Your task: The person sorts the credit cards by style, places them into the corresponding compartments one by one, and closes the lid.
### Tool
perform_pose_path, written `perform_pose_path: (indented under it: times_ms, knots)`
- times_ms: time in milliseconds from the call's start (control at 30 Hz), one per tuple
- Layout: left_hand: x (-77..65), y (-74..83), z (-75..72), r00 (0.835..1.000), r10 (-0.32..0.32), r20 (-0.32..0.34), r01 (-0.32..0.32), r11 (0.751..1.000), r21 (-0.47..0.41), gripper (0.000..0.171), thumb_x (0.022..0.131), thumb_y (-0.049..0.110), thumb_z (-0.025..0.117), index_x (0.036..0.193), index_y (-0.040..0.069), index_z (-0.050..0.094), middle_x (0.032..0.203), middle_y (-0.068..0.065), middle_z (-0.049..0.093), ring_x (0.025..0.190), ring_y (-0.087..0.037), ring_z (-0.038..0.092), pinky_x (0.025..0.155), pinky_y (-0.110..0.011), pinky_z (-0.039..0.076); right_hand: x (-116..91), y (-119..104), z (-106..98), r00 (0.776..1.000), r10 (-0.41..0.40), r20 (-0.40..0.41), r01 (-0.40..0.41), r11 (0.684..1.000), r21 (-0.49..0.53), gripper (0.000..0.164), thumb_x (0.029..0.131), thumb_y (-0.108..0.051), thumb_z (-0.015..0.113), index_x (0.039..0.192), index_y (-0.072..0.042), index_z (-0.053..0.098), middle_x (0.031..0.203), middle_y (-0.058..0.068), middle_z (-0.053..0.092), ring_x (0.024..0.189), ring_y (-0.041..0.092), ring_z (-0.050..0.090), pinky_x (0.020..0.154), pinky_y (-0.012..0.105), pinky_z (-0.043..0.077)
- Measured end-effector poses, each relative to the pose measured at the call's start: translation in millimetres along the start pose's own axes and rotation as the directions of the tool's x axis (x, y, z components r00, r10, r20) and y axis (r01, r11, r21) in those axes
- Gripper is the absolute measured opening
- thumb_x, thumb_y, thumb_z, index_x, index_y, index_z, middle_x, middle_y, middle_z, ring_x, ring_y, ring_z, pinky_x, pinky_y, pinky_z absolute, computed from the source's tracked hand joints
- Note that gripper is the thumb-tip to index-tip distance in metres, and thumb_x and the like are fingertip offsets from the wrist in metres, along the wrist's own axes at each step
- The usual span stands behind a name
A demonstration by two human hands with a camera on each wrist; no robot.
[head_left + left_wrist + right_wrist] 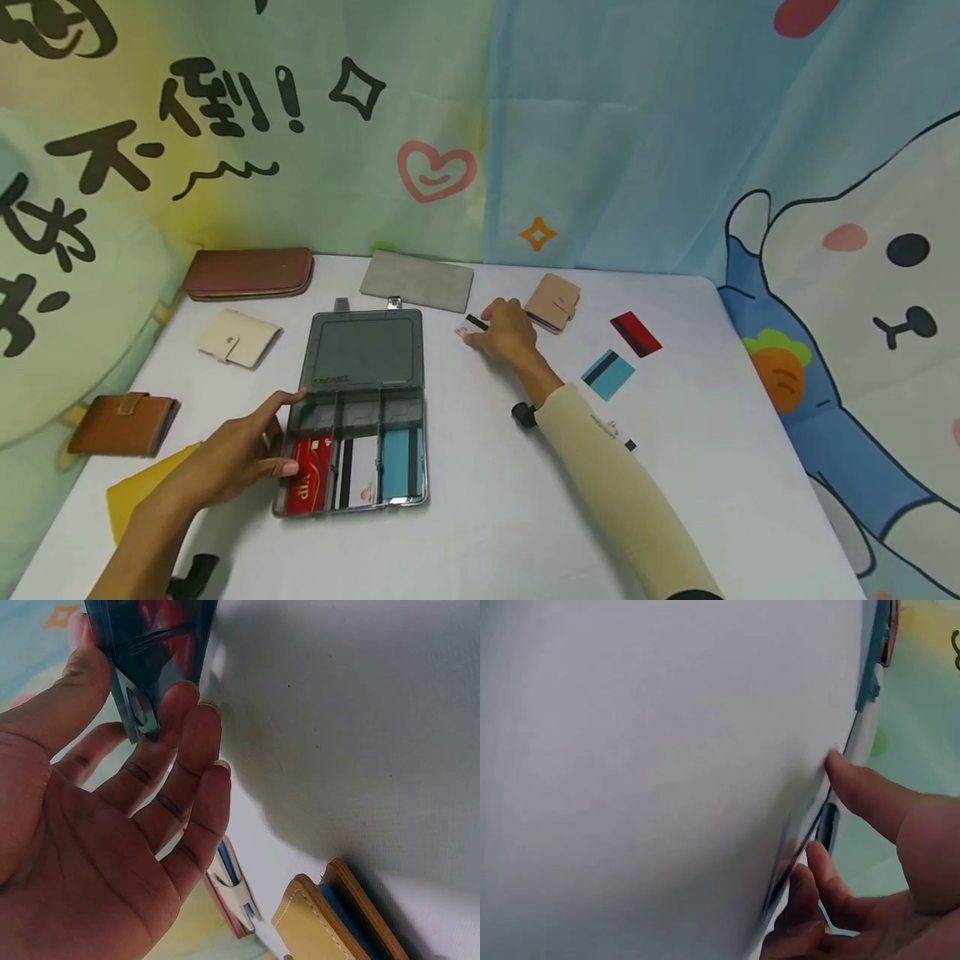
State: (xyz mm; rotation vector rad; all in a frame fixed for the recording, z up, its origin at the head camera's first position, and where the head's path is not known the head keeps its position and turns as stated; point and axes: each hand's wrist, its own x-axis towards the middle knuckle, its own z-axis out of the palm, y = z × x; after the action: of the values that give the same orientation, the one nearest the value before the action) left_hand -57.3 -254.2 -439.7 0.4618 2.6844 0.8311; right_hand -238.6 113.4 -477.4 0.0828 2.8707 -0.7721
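Black-striped card [473, 323] pinched in right grip [507, 335]; left grip [242, 452] holds grey case [365, 350] edge.

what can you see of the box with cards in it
The box is dark grey and looks like partly see-through plastic. It lies open on the white table, its lid swung back away from the person, with two latches along the lid's far edge. Dividers make three columns; the near ends hold a red card, a white card with a dark stripe and a blue card with a dark stripe. The left hand grips its left side.
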Motion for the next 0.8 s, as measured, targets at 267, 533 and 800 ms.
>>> perform_pose_path:
  times_ms: [267,533,800]
  knots:
    - [1.4,0.0,0.0,1.000,-0.024,0.016,0.024,1.000,-0.009,0.093,0.078,0.027,0.083,0.152,0.020,0.028,0.089,-0.002,0.061,0.069,-0.008,0.053,0.060,-0.025,0.044,-26.8,-3.7,-9.9,0.982,-0.187,0.016,0.185,0.977,0.103,0.017,0.088,-0.019,0.076,0.101,-0.019,0.066,0.086,0.000,0.064,0.078,0.020,0.059,0.068,0.034,0.044]
    - [0.4,0.9,-1.6,1.000,-0.005,0.006,0.005,1.000,0.004,0.092,0.078,0.027,0.083,0.152,0.019,0.029,0.088,-0.001,0.060,0.068,-0.007,0.053,0.060,-0.024,0.044,-81.6,-21.4,-12.8,0.898,-0.426,0.112,0.320,0.804,0.501,0.032,0.096,-0.014,0.066,0.125,-0.027,0.063,0.088,0.005,0.061,0.060,0.030,0.058,0.051,0.028,0.042]
    - [0.5,-0.1,-0.2,1.000,-0.011,0.009,0.011,1.000,0.009,0.092,0.078,0.027,0.083,0.152,0.019,0.028,0.088,-0.001,0.061,0.068,-0.007,0.053,0.061,-0.024,0.044,-130.0,-44.4,13.1,0.849,-0.471,0.241,0.194,0.701,0.686,0.033,0.095,-0.013,0.068,0.126,-0.024,0.064,0.086,0.006,0.063,0.061,0.041,0.064,0.045,0.025,0.040]
